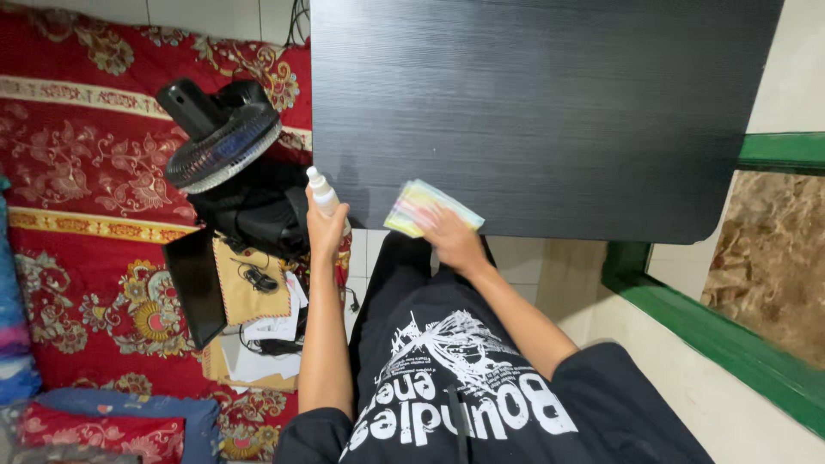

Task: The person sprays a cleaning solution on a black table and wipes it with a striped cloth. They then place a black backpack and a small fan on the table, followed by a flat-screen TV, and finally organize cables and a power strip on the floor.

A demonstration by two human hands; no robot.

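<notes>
One smooth white bottle (323,191) stands upright in the left hand (325,230), fingers clamped around it. The right hand (454,241), fingers spread, presses one soft pastel cloth (421,204) flat on the ribbed black surface (550,112), near its edge.

Striped cloth (432,207) on black table (550,103)

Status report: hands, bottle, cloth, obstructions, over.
Left hand grips white spray bottle. Right hand presses pastel cloth on black table edge. Fan left, off the table.
</notes>
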